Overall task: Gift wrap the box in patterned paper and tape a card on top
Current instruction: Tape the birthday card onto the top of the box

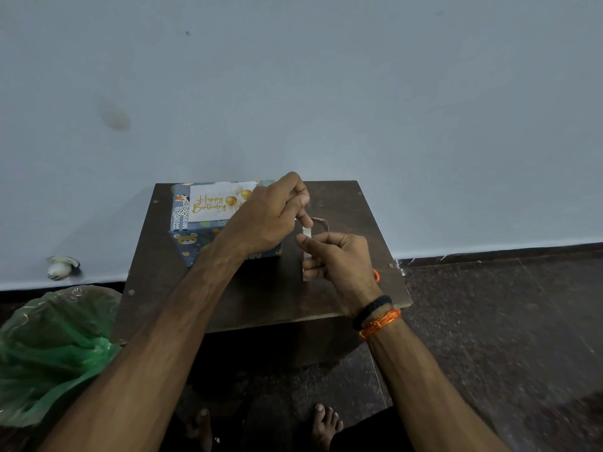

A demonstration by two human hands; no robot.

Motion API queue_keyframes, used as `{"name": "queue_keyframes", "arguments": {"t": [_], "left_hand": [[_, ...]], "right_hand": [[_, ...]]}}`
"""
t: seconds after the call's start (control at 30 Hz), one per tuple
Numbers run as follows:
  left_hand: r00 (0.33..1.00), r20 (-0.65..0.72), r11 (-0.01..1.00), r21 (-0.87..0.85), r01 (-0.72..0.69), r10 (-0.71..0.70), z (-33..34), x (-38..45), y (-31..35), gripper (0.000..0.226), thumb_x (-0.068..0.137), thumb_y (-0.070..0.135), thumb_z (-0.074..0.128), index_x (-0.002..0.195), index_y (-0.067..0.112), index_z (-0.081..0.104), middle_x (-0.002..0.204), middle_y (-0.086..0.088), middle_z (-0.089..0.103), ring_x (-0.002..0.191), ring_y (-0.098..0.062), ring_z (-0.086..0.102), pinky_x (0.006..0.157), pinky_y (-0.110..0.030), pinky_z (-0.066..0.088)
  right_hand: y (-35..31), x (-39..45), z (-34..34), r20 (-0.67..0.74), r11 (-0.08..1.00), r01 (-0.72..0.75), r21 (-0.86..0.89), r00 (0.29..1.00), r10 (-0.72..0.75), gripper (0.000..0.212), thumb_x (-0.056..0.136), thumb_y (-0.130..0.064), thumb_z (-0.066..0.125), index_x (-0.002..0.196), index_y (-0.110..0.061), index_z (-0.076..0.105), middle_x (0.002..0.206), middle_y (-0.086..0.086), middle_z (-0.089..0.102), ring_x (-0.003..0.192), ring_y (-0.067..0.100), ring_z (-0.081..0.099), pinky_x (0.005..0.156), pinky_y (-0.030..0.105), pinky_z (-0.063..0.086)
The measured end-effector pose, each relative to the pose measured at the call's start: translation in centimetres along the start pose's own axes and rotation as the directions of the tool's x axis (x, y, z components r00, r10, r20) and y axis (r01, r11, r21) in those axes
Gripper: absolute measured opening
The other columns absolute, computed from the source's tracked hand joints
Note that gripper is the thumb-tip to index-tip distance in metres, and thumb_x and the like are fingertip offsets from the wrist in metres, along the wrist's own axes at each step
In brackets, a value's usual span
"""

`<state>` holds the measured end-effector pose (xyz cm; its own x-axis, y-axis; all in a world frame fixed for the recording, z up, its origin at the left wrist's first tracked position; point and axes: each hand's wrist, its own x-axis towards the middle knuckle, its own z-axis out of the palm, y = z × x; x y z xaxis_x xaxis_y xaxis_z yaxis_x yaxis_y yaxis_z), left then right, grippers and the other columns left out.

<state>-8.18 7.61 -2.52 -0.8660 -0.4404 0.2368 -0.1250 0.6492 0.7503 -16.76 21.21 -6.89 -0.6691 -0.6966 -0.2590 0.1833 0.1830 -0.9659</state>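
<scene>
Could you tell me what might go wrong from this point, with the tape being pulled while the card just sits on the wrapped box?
1. The left hand pinches the tape end pulled from the roll in the right hand; the free strip could fold and stick to itself.
2. Nothing holds the card on the wrapped box, so it might shift before taping.
3. The box sits near the table far edge; a nudge could push it off.

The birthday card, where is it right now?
It lies on top of the wrapped box, at the table's far left, just left of the left hand.
</scene>
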Motion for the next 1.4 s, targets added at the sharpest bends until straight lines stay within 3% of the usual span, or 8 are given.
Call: {"name": "queue_keyframes", "arguments": {"t": [0.33, 0.47, 0.53, 0.6, 0.8, 1.07, 1.27, 1.4], "left_hand": [[0.991, 0.121, 0.997, -0.033, 0.066, -0.061, -0.8, -0.1, -0.1, 0.021, 0.095, -0.003, 0.048, 0.11, 0.011, 0.052, 0.089, 0.007, 0.078, 0.073, 0.009, 0.06, 0.059, -0.005, 0.037], [0.992, 0.108, 0.998, -0.022, 0.065, -0.062, -0.6, 0.0, -0.5, 0.017, 0.098, 0.01, 0.059, 0.112, 0.016, 0.052, 0.088, 0.012, 0.077, 0.089, 0.013, 0.061, 0.069, -0.008, 0.041], [0.993, 0.091, 0.998, 0.0, 0.07, -0.07, -0.6, 0.0, -0.7, 0.024, 0.095, 0.022, 0.067, 0.114, 0.019, 0.053, 0.088, 0.014, 0.077, 0.098, 0.002, 0.062, 0.079, -0.02, 0.046], [0.994, 0.077, 0.996, 0.016, 0.082, -0.083, -0.5, 0.0, -0.8, 0.031, 0.092, 0.028, 0.073, 0.115, 0.021, 0.054, 0.089, 0.013, 0.076, 0.102, -0.007, 0.062, 0.084, -0.02, 0.044], [0.998, 0.023, 0.998, -0.037, 0.059, -0.058, 0.0, 0.1, -0.4, 0.001, 0.101, 0.016, 0.059, 0.102, 0.016, 0.057, 0.083, 0.011, 0.077, 0.081, 0.008, 0.065, 0.063, -0.004, 0.039], [0.997, -0.028, 0.997, 0.038, -0.066, 0.067, 0.3, -0.1, -0.1, 0.011, 0.106, 0.015, 0.048, 0.1, 0.016, 0.057, 0.075, 0.004, 0.074, 0.061, 0.005, 0.061, 0.053, -0.007, 0.037], [0.972, -0.088, 0.963, 0.181, -0.197, 0.216, 0.9, 0.1, -0.4, 0.013, 0.103, 0.023, 0.045, 0.097, 0.02, 0.056, 0.064, 0.008, 0.068, 0.063, -0.008, 0.067, 0.063, -0.029, 0.054], [0.944, -0.133, 0.93, 0.255, -0.263, 0.303, 1.0, 0.3, -0.1, 0.013, 0.104, 0.022, 0.045, 0.098, 0.018, 0.056, 0.064, 0.01, 0.067, 0.06, -0.008, 0.061, 0.074, -0.028, 0.046]], "right_hand": [[0.0, 0.0, 0.1, -0.027, 1.0, -0.021, 0.012, 0.999, 0.021, 0.022, 0.09, -0.021, 0.077, 0.095, -0.001, 0.074, 0.068, 0.008, 0.069, 0.056, 0.016, 0.064, 0.055, 0.027, 0.055], [-0.1, -0.1, 0.2, -0.019, 1.0, -0.022, 0.021, 1.0, 0.022, 0.02, 0.09, -0.021, 0.077, 0.093, -0.001, 0.075, 0.067, 0.008, 0.068, 0.055, 0.015, 0.064, 0.054, 0.025, 0.054], [-0.2, -0.1, 0.2, -0.012, 0.999, -0.019, 0.03, 1.0, 0.02, 0.018, 0.09, -0.021, 0.076, 0.091, -0.002, 0.075, 0.066, 0.008, 0.067, 0.054, 0.014, 0.063, 0.053, 0.024, 0.054], [-0.2, -0.1, 0.1, -0.01, 0.999, -0.021, 0.035, 1.0, 0.021, 0.018, 0.09, -0.021, 0.076, 0.09, -0.002, 0.074, 0.066, 0.008, 0.067, 0.054, 0.014, 0.063, 0.052, 0.024, 0.054], [-0.3, -0.2, 0.2, 0.008, 0.997, -0.036, 0.062, 0.999, 0.036, 0.021, 0.089, -0.018, 0.077, 0.095, 0.002, 0.073, 0.068, 0.008, 0.066, 0.055, 0.014, 0.063, 0.052, 0.023, 0.053], [-0.4, -0.2, 0.2, 0.031, 0.996, -0.067, 0.066, 0.997, 0.065, 0.027, 0.089, -0.018, 0.077, 0.099, 0.006, 0.072, 0.068, 0.008, 0.066, 0.055, 0.014, 0.062, 0.053, 0.024, 0.054], [-0.1, 0.2, 0.7, -0.022, 0.999, -0.046, -0.006, 0.999, 0.045, 0.025, 0.091, -0.021, 0.076, 0.093, 0.004, 0.074, 0.065, 0.007, 0.068, 0.055, 0.015, 0.065, 0.057, 0.03, 0.055], [-0.1, 0.4, 0.9, -0.026, 0.998, -0.057, 0.002, 0.998, 0.057, 0.024, 0.092, -0.021, 0.074, 0.091, 0.003, 0.074, 0.064, 0.008, 0.067, 0.053, 0.016, 0.063, 0.056, 0.031, 0.054]]}}
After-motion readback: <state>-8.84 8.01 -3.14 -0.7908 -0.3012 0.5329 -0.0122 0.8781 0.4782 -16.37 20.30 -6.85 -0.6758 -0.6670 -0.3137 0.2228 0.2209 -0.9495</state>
